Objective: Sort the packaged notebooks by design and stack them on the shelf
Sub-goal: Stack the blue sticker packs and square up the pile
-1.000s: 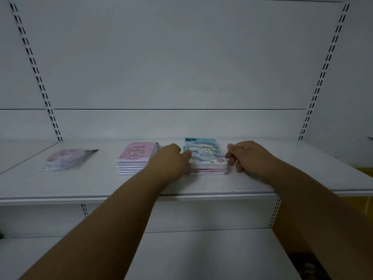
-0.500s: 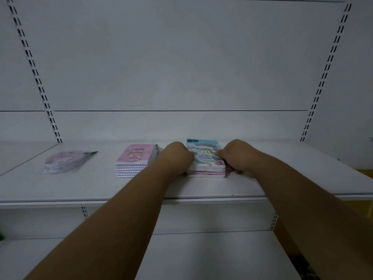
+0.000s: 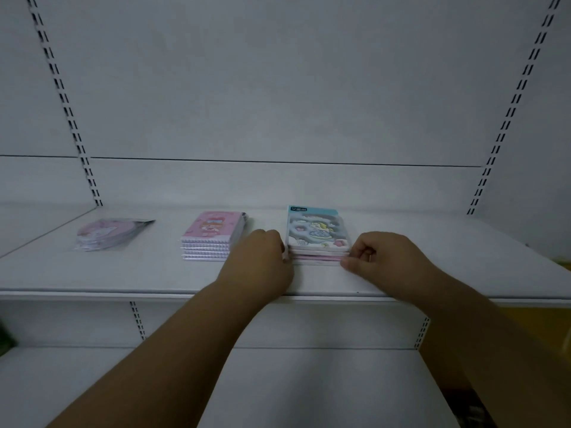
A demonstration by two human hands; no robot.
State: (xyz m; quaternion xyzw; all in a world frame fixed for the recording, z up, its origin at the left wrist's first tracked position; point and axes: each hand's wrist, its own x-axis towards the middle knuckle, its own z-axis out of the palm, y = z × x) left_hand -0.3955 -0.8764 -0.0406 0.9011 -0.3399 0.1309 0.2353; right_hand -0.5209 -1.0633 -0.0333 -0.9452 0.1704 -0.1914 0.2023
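- Squeezing the blue stack, middle of the frame on the shelf, to line up its edges.
- Left hand curled against the left side; right hand pinching the lower right corner.
- Leaving the pink stack and round packs apart at left, sorted by design.

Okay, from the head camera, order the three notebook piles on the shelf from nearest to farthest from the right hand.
1. Blue-topped stack, touching the right hand on its left.
2. Pink spiral stack, mid-shelf, beyond the left hand.
3. Round pink packets, far left.
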